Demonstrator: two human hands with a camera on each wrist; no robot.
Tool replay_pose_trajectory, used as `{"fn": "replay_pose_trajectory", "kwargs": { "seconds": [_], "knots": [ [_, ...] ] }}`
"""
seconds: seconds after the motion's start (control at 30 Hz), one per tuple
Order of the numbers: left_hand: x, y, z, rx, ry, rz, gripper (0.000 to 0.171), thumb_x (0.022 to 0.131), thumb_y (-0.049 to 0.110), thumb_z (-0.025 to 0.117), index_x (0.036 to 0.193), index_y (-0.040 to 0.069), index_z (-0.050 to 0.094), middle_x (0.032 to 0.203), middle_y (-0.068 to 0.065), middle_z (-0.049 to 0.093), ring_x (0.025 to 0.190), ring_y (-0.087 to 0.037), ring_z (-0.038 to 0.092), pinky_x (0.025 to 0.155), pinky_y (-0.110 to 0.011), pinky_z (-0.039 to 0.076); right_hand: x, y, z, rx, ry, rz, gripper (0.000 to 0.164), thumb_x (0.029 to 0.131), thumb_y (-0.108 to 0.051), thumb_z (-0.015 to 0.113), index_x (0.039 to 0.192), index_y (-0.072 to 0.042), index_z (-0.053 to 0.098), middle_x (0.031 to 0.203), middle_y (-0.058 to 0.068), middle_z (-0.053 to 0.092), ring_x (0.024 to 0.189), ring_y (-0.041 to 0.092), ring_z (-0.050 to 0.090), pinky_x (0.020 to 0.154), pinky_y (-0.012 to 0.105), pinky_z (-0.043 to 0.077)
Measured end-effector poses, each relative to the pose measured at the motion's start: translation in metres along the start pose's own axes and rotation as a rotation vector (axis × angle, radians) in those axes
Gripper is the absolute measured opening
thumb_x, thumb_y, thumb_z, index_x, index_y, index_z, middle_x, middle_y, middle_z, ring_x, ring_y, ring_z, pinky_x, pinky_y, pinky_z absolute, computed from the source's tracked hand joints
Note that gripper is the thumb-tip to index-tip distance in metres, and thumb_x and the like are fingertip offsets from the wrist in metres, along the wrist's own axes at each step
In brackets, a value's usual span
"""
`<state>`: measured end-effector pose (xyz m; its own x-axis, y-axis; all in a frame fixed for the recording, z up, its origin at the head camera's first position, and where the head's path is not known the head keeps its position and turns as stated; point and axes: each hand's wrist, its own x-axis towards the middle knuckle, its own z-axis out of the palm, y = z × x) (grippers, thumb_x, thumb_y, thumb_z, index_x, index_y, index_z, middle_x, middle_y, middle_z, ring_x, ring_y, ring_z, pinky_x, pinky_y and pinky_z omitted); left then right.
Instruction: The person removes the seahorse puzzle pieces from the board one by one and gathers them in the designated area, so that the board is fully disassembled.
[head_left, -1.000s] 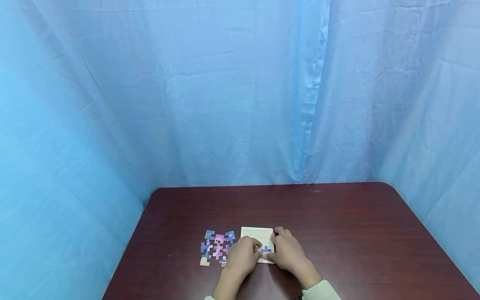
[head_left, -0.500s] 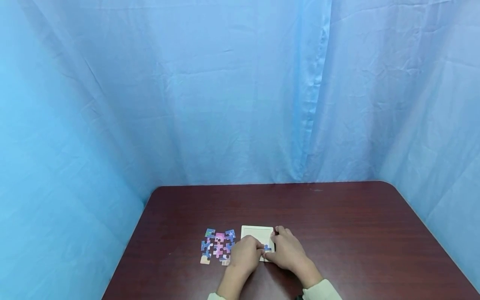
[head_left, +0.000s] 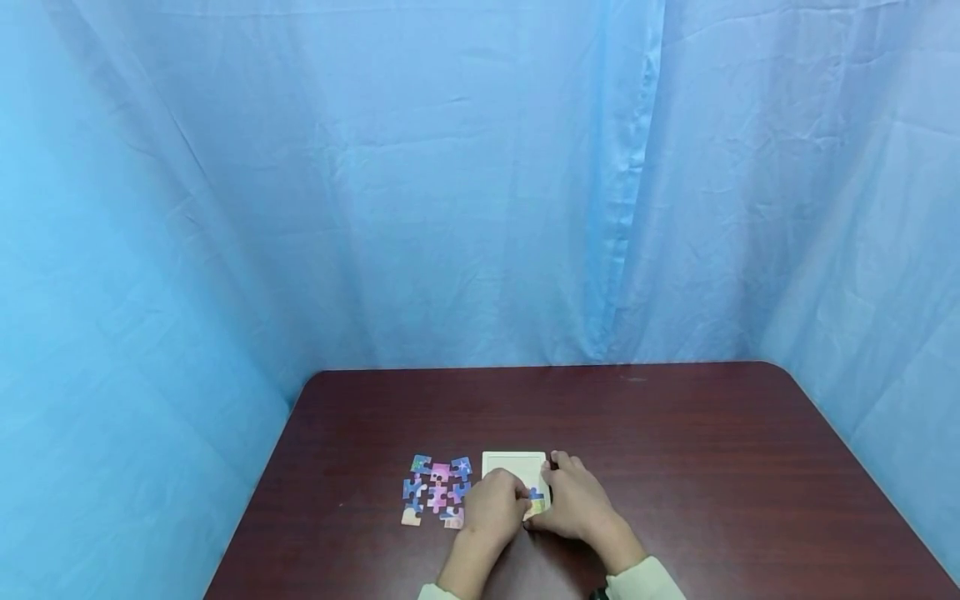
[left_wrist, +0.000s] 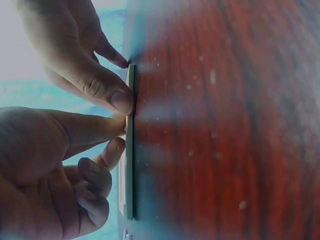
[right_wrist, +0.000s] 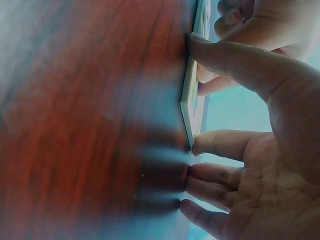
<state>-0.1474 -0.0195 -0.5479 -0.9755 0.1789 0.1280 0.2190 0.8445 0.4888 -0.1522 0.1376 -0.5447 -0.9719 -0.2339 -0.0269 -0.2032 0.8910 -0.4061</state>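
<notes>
A pale square puzzle tray (head_left: 513, 461) lies on the table between both hands. In its near right corner is a blue and yellow jigsaw piece (head_left: 537, 505). My left hand (head_left: 493, 507) reaches over the tray, thumb and forefinger pinching at that piece's left side; its other fingers curl in, as the left wrist view shows. With my right hand (head_left: 581, 502) I hold the tray from the right, thumb on the near edge and forefinger at the right edge. In the right wrist view the remaining fingers rest on the table beside the tray (right_wrist: 186, 97).
Left of the tray lie several loose jigsaw pieces (head_left: 438, 497), pink, blue and cream, set out in a rough block close to my left hand. The dark red wooden table (head_left: 675, 433) is enclosed by light blue curtains (head_left: 465, 208) behind and at the sides.
My left fingers have moved slightly right and close over the corner piece. My right thumb has slid down to the tray's near edge, so more of the piece shows. The loose pieces stay put.
</notes>
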Motion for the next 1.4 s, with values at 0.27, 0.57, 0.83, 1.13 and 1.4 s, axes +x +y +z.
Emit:
{"fn": "replay_pose_trajectory", "kwargs": {
  "seconds": [0.27, 0.57, 0.83, 1.13, 1.4],
  "knots": [
    [0.002, -0.002, 0.001, 0.003, 0.016, 0.019, 0.008, 0.079, 0.015, 0.090, 0.080, 0.018, 0.082, 0.078, 0.005, 0.071, 0.067, -0.011, 0.066, 0.058, -0.030, 0.049, 0.000, -0.001, -0.001, -0.007, 0.002, 0.008, 0.084, 0.063, -0.051, 0.097, 0.124, 0.002, 0.073, 0.148, 0.025, 0.057, 0.131, 0.040, 0.057, 0.102, 0.053, 0.053],
    [0.002, -0.006, -0.003, -0.069, 0.018, 0.054, 0.012, 0.076, 0.014, 0.088, 0.074, 0.021, 0.078, 0.068, 0.011, 0.068, 0.061, -0.004, 0.059, 0.055, -0.025, 0.042, -0.001, 0.000, 0.001, -0.012, 0.025, 0.003, 0.084, 0.062, -0.051, 0.096, 0.124, 0.002, 0.074, 0.145, 0.024, 0.059, 0.128, 0.039, 0.059, 0.103, 0.052, 0.053],
    [0.001, -0.007, -0.009, -0.153, 0.007, 0.060, 0.009, 0.082, 0.013, 0.080, 0.081, 0.021, 0.079, 0.070, 0.016, 0.070, 0.061, 0.003, 0.054, 0.055, -0.022, 0.040, -0.001, 0.000, 0.002, -0.013, 0.032, 0.003, 0.088, 0.063, -0.050, 0.095, 0.128, 0.004, 0.072, 0.145, 0.024, 0.059, 0.129, 0.039, 0.059, 0.104, 0.053, 0.053],
    [-0.007, -0.013, -0.017, -0.185, 0.010, 0.019, 0.008, 0.083, 0.012, 0.076, 0.085, 0.020, 0.079, 0.073, 0.014, 0.071, 0.062, 0.003, 0.055, 0.057, -0.023, 0.041, -0.002, -0.001, 0.003, 0.010, -0.009, 0.028, 0.093, 0.065, -0.051, 0.096, 0.134, 0.004, 0.068, 0.151, 0.026, 0.055, 0.136, 0.043, 0.055, 0.108, 0.057, 0.050],
    [-0.019, -0.022, -0.028, -0.191, 0.019, -0.049, 0.007, 0.084, 0.013, 0.077, 0.085, 0.020, 0.076, 0.072, 0.014, 0.068, 0.062, 0.003, 0.053, 0.057, -0.024, 0.042, -0.001, -0.001, 0.002, -0.001, -0.024, 0.034, 0.097, 0.067, -0.050, 0.096, 0.141, 0.004, 0.063, 0.153, 0.026, 0.053, 0.138, 0.042, 0.054, 0.108, 0.057, 0.050]
  ]
}}
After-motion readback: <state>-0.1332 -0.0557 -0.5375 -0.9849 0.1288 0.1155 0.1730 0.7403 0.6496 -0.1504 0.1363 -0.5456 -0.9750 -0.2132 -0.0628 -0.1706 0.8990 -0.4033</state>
